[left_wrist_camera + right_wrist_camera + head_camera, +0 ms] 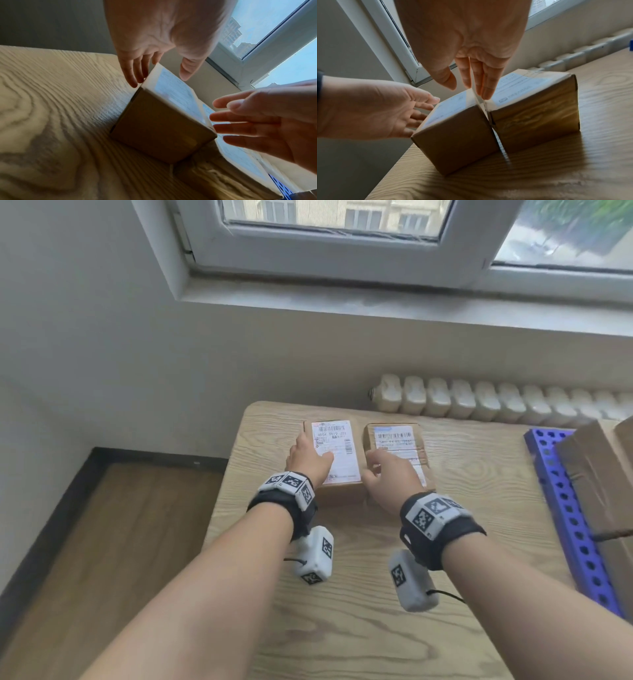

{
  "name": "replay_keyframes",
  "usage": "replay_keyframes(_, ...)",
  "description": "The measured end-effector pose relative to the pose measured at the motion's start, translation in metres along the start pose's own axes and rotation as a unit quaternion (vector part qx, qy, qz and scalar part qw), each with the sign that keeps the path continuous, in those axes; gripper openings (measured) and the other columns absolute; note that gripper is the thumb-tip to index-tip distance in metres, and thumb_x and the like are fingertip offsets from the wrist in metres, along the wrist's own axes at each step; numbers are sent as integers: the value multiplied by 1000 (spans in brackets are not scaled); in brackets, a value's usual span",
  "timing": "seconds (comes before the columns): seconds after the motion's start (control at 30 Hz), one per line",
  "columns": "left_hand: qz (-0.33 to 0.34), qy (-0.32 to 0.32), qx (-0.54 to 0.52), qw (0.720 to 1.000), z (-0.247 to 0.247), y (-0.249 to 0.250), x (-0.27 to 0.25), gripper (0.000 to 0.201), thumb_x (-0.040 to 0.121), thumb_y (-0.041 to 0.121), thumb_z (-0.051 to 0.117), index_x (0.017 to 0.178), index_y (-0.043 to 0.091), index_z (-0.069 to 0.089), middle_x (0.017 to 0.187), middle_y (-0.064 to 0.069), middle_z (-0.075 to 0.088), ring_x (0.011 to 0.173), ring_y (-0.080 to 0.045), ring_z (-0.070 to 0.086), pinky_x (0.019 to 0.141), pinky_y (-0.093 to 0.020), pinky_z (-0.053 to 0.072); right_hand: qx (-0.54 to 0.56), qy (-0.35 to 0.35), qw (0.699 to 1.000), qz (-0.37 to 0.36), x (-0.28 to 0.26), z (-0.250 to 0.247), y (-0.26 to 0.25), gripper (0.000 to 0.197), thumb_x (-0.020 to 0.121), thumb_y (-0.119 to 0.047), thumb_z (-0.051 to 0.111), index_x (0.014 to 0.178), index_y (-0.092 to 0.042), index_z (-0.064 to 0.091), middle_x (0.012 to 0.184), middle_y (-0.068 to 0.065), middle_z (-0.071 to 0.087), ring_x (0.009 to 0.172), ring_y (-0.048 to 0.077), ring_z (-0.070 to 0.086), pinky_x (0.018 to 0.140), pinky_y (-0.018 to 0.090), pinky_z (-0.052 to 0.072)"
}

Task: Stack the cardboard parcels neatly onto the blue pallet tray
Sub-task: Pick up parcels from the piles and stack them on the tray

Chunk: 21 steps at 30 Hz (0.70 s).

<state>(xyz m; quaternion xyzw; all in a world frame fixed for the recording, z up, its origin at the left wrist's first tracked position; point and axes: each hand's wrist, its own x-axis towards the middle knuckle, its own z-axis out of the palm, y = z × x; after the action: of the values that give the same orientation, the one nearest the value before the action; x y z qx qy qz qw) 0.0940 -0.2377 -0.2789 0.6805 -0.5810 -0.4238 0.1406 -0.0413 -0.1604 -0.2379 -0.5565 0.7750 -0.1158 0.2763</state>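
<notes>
Two brown cardboard parcels (337,455) bear white barcoded labels; pallet tray (568,508) blue, perforated; table (342,628) pale woodgrain.

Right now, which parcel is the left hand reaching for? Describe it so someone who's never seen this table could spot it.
On the wooden table under the window, two small cardboard parcels sit side by side near the far edge. The left hand reaches over the left parcel, the one nearer the table's left edge. Its white label covers almost the whole top, while the right parcel is glossy with tape and has a blue-topped label.
</notes>
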Motion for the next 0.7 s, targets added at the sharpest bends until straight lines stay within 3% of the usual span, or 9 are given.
replay_keyframes(0.17,-35,-19,0,999,3,-6,10,41,93,16,44,133,11,45,130,-10,57,116,-31,55,100,-41,44,10,7,1000,12,7,5,2,29,93,-19,52,118,-6,60,112,10,67,101,28,61,89,40,49)
replay_keyframes(0.27,-52,-26,3,998,1,-9,8,35,95,13,41,130,7,49,128,-12,59,116,-33,55,94,-36,44,23,-7,1000,8,9,7,3,36,95,-20,52,129,-9,56,120,8,65,107,26,60,94,38,48)
replay_keyframes(0.43,-67,-11,-19,997,3,-18,-4,32,94,14,41,121,11,58,120,-8,64,104,-30,58,82,-31,42,61,-31,997,20,1,12,7,44,95,-20,53,139,-14,50,125,4,63,110,20,59,91,28,45)
replay_keyframes(0.6,-92,6,-55,994,10,-32,-34,34,93,21,41,119,13,61,116,-7,64,97,-27,55,80,-31,40,48,-41,998,6,-28,24,21,38,94,-18,56,131,-8,55,127,8,59,115,24,55,92,29,41)
replay_keyframes(0.7,-106,9,-71,992,15,-39,-55,30,89,22,43,105,9,64,108,-11,66,99,-31,59,78,-32,39,58,-57,997,4,-46,27,33,45,95,-22,58,137,-10,51,131,7,59,120,23,53,98,27,39)
